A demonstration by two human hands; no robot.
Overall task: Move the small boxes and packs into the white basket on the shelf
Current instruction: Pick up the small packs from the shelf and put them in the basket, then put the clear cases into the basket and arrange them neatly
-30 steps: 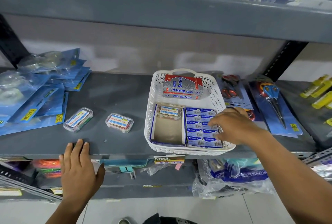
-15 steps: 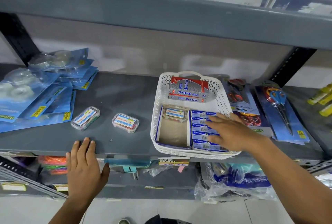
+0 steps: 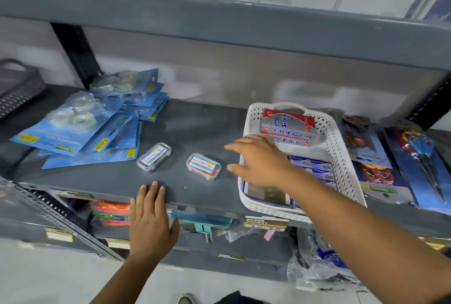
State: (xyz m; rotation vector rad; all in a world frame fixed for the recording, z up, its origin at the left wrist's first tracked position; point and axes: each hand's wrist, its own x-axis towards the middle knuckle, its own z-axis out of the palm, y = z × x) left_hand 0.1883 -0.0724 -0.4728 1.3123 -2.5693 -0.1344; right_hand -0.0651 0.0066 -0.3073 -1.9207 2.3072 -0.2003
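Observation:
The white basket (image 3: pixel 341 157) stands on the grey shelf at the right. It holds red and silver Softek boxes (image 3: pixel 288 125) at the back and blue staple packs (image 3: pixel 313 168) in front. Two small clear boxes lie on the shelf to its left: one (image 3: pixel 203 166) close to the basket, the other (image 3: pixel 154 157) farther left. My right hand (image 3: pixel 258 161) hovers over the basket's left rim, fingers spread and empty, reaching toward the nearer clear box. My left hand (image 3: pixel 150 220) rests flat on the shelf's front edge, holding nothing.
Blue tape blister packs (image 3: pixel 90 128) are piled at the left of the shelf. Scissors packs (image 3: pixel 419 157) lie right of the basket. A dark basket (image 3: pixel 17 89) sits at far left. The upper shelf (image 3: pixel 219 18) hangs low overhead. Bagged goods fill the shelf below.
My right hand has left the blue packs inside the basket and moved left across its rim toward the clear boxes. The view has shifted left. My left hand stays on the shelf edge.

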